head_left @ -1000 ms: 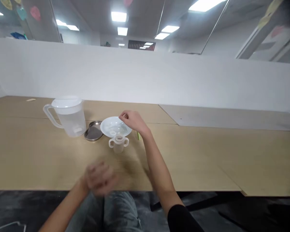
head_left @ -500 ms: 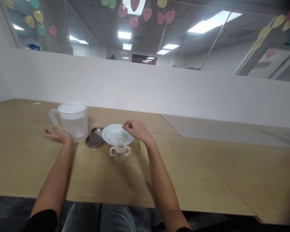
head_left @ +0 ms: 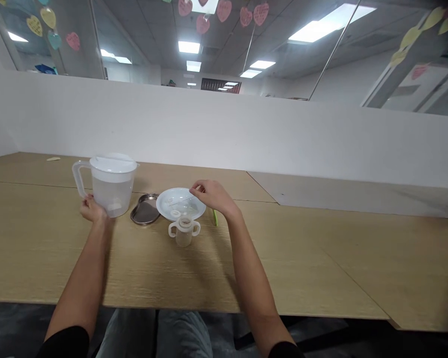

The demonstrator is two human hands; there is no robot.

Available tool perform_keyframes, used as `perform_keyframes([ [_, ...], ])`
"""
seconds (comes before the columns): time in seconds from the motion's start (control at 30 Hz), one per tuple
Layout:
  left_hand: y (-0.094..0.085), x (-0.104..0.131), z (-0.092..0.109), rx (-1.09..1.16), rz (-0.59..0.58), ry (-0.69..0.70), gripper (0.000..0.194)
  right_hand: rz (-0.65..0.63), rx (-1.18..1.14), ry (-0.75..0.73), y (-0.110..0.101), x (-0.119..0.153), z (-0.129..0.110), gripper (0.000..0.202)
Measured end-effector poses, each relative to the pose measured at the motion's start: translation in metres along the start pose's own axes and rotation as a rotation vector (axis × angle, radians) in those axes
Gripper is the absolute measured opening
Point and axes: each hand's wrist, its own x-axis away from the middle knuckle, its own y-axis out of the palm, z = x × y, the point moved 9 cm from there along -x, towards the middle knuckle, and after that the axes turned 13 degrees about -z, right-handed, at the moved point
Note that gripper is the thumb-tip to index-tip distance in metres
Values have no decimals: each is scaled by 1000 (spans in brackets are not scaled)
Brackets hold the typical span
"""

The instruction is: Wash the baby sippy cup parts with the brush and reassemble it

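Note:
A clear plastic pitcher with a white lid stands on the table at the left. Around the lower end of its handle, my left hand is closed, with part of the fingers hidden. My right hand hovers above the right rim of a white plate, thumb and fingertips pinched on a thin clear stick that slants over the plate. Small clear pieces lie on the plate, too faint to name. In front of it sits a small two-handled cup without a lid on its mouth.
A kidney-shaped metal tray lies between pitcher and plate. A green strip-like item rests right of the plate. Behind the table rises a white wall with windows above. Something small, perhaps a fingertip, shows at the right edge.
My left hand has gone from spread fingers beside the pitcher to closed around its handle. The pitcher has turned slightly. My right hand stays over the plate.

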Motion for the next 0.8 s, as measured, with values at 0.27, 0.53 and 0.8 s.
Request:
perform_keyframes([
  [0.27,-26,20,64,148,127,197,36,-1,53,9,3,-6,5,23],
  [0.53,-9,56,111,-82,33,397,41,-68,115,21,15,-13,10,23],
  [0.8,-14,48,96,101,72,325,36,-74,91,44,13,-11,12,23],
])
